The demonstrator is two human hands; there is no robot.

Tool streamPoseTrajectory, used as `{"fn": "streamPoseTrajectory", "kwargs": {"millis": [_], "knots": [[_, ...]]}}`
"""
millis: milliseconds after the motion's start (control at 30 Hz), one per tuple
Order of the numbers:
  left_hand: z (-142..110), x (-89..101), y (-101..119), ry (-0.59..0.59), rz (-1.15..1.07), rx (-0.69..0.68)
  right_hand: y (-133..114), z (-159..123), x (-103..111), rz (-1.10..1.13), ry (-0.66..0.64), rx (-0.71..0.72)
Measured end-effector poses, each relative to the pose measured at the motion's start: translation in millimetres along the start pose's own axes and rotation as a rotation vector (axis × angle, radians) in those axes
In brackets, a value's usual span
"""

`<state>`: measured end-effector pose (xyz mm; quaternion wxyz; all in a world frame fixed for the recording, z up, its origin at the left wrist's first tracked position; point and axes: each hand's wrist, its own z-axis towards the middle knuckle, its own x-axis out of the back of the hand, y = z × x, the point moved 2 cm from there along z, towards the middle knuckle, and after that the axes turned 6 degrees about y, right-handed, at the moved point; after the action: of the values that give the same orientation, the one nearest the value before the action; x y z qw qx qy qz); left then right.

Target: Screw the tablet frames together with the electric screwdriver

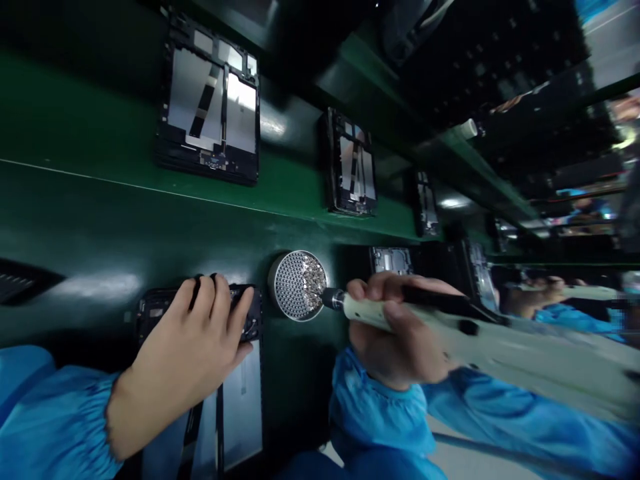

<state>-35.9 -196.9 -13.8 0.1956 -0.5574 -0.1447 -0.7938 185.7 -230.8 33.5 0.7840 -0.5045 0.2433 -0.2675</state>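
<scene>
The right hand has the driver, fingers clamped round its pale body, and the nose is up at the dish, by the 4 o'clock rim; touching or just short, I can't tell. Inside, the screws bunch on the 3 o'clock side, bare dimples opposite. Over to 8 o'clock of the dish, and here's the left hand, palm down across the upper end of the tablet, its fingers apart, laid on the dark part. That tablet lies flat on the bench, pale panel running towards 6 o'clock. Out from the dish at 11 o'clock sits an opened unit, ribbon cables showing; at 1 o'clock, a stack of them. Far off at 3 o'clock, a co-worker's hand is beside a pale tool, blue sleeve below.
</scene>
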Motion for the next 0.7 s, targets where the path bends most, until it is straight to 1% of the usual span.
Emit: {"fn": "streamPoseTrajectory", "kwargs": {"millis": [67, 167, 267, 367, 433, 500, 600, 700], "knots": [[-0.3, 0.9, 1.3, -0.051, 0.029, 0.007, -17.4, -4.6, -10.1, 0.003, -0.077, -0.017], [1.0, 0.9, 2.5, -0.106, 0.026, 0.016, -36.4, -17.0, -30.7, -0.031, -0.214, -0.109], [2.7, -0.3, 3.4, -0.126, -0.006, 0.047, -41.3, -30.1, -49.9, -0.108, -0.385, -0.145], [4.2, -0.9, 4.6, -0.137, -0.035, 0.064, -37.5, -37.1, -58.2, -0.16, -0.493, -0.114], [5.6, -0.8, 5.1, -0.161, -0.053, 0.066, -35.0, -38.0, -58.3, -0.181, -0.522, -0.112], [7.7, -0.4, 5.1, -0.212, -0.071, 0.059, -33.8, -37.7, -57.1, -0.189, -0.528, -0.142], [11.2, 1.1, 4.3, -0.308, -0.097, 0.033, -33.8, -38.3, -56.6, -0.172, -0.492, -0.187], [12.6, 3.1, 3.8, -0.352, -0.114, 0.024, -33.0, -40.9, -58.4, -0.181, -0.465, -0.186]]}}
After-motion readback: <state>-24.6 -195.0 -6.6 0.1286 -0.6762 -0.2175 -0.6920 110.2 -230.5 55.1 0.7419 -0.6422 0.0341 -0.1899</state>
